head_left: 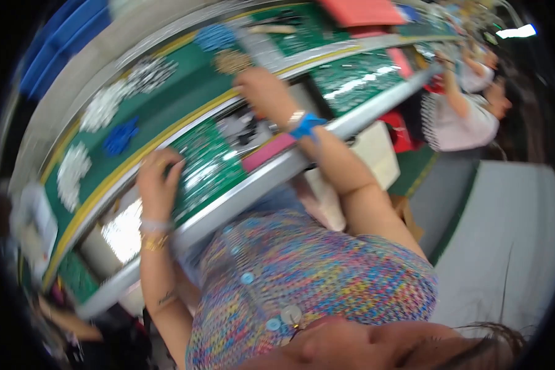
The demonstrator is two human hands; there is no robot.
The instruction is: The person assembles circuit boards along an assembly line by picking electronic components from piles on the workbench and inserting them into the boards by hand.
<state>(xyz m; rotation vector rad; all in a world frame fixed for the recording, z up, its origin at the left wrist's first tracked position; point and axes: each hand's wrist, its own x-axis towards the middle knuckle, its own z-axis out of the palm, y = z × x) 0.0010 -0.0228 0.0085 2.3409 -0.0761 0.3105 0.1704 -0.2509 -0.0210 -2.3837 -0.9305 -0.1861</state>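
Note:
My left hand (159, 182) is at the left edge of a green circuit board (206, 163), its fingers bent over the yellow-edged rail and the thumb apart from them. Nothing shows in its grasp. My right hand (262, 91) reaches over the rail, close to a pile of small tan parts (232, 61). Its fingertips are blurred and partly hidden, so I cannot make out whether they hold anything. A blue heap of small parts (215, 37) lies just beyond the tan pile. Dark and silvery pieces (246, 129) show in the gap right of the board.
White parts (102, 105), a dark blue cluster (121, 136) and more white parts (74, 176) lie along the green shelf (166, 102). Another circuit board (357, 80) sits farther right. A metal rail (246, 191) runs before me. Co-workers (459, 114) are at the right.

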